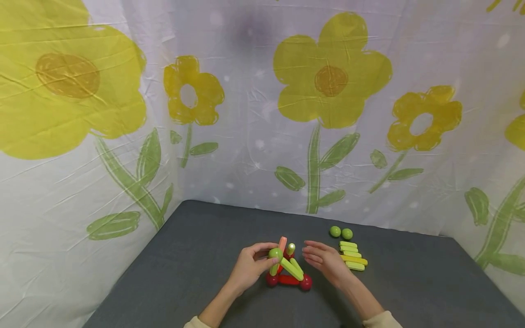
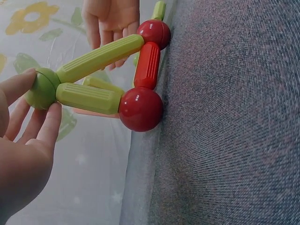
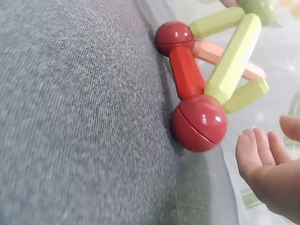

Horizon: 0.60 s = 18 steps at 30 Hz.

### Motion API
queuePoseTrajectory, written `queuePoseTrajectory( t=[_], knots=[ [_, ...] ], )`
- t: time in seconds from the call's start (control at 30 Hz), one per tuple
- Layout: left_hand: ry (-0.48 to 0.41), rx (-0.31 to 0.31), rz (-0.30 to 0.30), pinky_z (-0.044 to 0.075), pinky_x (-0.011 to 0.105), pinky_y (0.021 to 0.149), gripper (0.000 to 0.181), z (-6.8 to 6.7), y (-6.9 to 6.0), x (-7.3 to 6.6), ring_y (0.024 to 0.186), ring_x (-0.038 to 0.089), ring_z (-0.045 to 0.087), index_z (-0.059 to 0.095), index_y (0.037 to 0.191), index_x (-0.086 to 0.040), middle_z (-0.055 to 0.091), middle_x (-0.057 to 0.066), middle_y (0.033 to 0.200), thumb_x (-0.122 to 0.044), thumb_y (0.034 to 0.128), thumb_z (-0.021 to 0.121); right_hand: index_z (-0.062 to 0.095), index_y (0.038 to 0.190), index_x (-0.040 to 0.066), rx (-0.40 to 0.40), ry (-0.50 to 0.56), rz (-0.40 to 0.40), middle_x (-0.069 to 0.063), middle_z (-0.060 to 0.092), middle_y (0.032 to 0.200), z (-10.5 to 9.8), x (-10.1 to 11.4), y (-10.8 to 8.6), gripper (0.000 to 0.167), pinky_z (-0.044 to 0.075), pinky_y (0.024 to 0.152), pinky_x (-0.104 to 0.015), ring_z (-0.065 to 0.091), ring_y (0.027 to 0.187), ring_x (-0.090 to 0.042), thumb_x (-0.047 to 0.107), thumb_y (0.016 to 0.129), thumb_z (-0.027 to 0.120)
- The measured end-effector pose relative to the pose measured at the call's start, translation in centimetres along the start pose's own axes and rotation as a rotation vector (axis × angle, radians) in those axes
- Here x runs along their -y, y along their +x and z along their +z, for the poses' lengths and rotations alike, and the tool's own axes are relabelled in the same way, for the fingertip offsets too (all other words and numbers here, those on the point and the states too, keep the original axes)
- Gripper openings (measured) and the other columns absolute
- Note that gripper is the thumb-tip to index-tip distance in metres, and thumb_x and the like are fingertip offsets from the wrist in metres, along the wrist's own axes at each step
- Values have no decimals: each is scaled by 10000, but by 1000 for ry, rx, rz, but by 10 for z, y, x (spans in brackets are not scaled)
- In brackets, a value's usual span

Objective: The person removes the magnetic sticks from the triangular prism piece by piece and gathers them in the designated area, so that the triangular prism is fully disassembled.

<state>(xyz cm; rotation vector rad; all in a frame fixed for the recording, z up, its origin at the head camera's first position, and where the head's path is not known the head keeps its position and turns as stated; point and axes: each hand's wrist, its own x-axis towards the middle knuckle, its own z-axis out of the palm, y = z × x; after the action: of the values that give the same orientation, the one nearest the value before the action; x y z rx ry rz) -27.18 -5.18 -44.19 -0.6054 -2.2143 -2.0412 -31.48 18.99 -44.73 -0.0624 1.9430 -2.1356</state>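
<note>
A small frame of toy rods and balls stands on the dark table. My left hand (image 1: 249,268) pinches the green ball (image 2: 41,91) at its top between thumb and fingers. From that ball, yellow-green rods (image 1: 292,269) slope down to dark red balls (image 3: 199,123) at the base. A red rod (image 2: 147,66) joins two of these balls. One pink rod (image 1: 282,243) and another yellow-green rod (image 1: 290,249) point up at the back; their lower ends are partly hidden. Just right of the frame, my right hand (image 1: 327,263) is held with straight fingers, touching nothing.
Behind my right hand lie several loose yellow-green rods (image 1: 348,245) and a longer yellow rod (image 1: 356,260). Two loose green balls (image 1: 341,232) sit farther back. A white cloth with painted flowers (image 1: 246,150) hangs behind the dark table (image 1: 184,255).
</note>
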Motion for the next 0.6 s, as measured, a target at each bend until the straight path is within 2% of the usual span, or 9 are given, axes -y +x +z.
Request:
queuePoseTrajectory(
  t=[0.23, 0.43, 0.6],
  knots=[
    [0, -1, -7, 492, 298, 892, 374, 0, 0, 1, 1110, 264, 579, 625, 1206, 2, 614, 107, 1183, -143, 873, 712, 391, 1356, -131, 25, -29, -57, -208, 554, 1216, 9, -5, 8, 457, 419, 987, -417, 531, 1156, -337, -9, 948, 554],
    [-23, 9, 11, 494, 299, 887, 377, 0, 0, 0, 1112, 279, 576, 613, 1214, 22, 607, 130, 1191, -129, 879, 703, 411, 1347, -126, 50, -80, -95, -140, 578, 1149, 15, -8, 13, 478, 424, 982, -418, 565, 1083, -241, -16, 921, 598],
    [-25, 13, 7, 495, 306, 888, 377, -1, 0, 1, 1119, 295, 570, 607, 1220, 29, 603, 140, 1198, -110, 881, 697, 398, 1361, -112, 101, -108, -113, -153, 562, 1181, 19, -8, 17, 508, 439, 970, -423, 568, 1067, -232, 4, 917, 616]
  ],
)
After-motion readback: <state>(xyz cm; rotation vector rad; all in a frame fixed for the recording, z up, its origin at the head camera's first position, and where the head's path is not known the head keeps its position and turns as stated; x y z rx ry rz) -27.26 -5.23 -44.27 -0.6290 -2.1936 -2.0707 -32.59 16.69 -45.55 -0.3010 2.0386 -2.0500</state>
